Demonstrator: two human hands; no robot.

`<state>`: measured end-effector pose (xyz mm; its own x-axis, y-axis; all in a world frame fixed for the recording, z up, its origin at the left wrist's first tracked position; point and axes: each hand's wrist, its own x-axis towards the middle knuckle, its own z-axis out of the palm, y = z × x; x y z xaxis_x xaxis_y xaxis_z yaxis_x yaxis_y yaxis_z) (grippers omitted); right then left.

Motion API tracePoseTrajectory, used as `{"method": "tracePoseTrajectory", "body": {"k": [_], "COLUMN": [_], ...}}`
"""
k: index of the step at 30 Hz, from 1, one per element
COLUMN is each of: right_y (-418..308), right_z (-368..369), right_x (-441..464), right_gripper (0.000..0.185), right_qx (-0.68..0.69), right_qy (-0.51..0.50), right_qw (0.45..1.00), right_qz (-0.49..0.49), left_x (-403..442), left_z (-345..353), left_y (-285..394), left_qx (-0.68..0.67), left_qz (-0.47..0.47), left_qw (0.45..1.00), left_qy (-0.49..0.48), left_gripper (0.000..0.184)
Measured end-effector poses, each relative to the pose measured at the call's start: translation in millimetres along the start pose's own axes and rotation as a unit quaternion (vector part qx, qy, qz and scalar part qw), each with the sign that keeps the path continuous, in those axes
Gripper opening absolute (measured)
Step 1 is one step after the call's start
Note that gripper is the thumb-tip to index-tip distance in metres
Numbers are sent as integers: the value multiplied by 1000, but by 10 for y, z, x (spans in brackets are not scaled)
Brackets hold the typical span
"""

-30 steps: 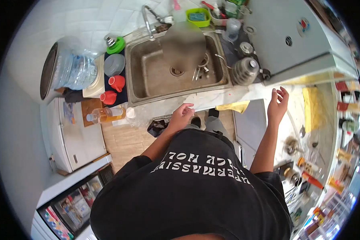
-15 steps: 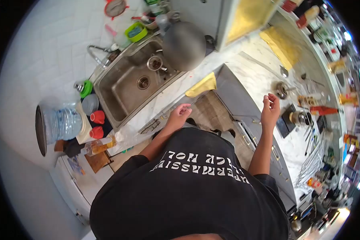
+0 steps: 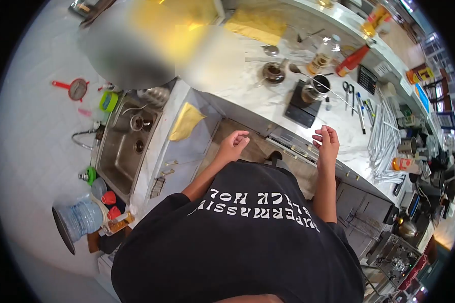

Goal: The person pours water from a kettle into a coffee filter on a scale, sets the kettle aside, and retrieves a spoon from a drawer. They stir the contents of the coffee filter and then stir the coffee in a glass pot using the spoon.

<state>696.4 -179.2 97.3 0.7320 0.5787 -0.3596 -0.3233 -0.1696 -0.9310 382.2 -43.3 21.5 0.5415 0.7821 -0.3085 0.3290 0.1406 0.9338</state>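
My left hand (image 3: 233, 145) hovers in front of my body with nothing in it, its fingers loosely bent and the thumb apart. My right hand (image 3: 327, 145) is raised by the counter's front edge, empty, with fingers loosely curled and apart. Closest to it on the counter lies a flat black scale (image 3: 299, 112), with a dark-rimmed glass vessel (image 3: 311, 94) standing on it. Farther back are a round glass server (image 3: 273, 73) holding dark contents, a spoon (image 3: 294, 68) and a clear bottle (image 3: 324, 53).
A steel sink (image 3: 117, 166) is on the left, with a folded yellow cloth (image 3: 187, 122) at the counter edge near it. To the right lie scissors (image 3: 349, 92), a calculator (image 3: 367, 80), a red bottle (image 3: 353, 60) and a pile of thin white sticks (image 3: 389, 136).
My view and body have turned right, so the sink has shifted left and the scale is nearer the middle. Both hands stay empty, and the right hand is now close to the scale.
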Motion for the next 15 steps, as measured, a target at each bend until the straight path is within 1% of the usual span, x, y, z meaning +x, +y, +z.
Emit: {"method": "tracePoseTrajectory", "body": {"k": [1,4,5,8,9,13,15], "right_y": [14,-41,-63,-175,-169,-128,-118], "right_z": [-134,-358,-411,-454,-467,-417,-347], "right_x": [67,275,353,557,657,1010,1152], "right_gripper": [32,36,41,43,49,49,43], "right_qx": [7,60,61,105,113,198,245], "right_qy": [-1,9,-3,-24,-32,-58,-55], "right_qw": [1000,996,996,990,988,972,961], "right_qz": [18,60,64,86,98,112,119], "left_x": [38,183,229,304,307,401,455], "left_z": [126,447,544,789,842,910,870], "left_y": [68,173,177,256,278,318,367], "left_qx": [2,-5,-14,-22,-21,-12,-13], "left_qz": [2,4,2,-6,-7,-9,-28], "left_qw": [1000,1000,1000,1000,1000,999,999], "left_qy": [-1,-1,-2,-16,-21,-35,-41], "left_gripper": [33,33,33,33,33,34,35]}}
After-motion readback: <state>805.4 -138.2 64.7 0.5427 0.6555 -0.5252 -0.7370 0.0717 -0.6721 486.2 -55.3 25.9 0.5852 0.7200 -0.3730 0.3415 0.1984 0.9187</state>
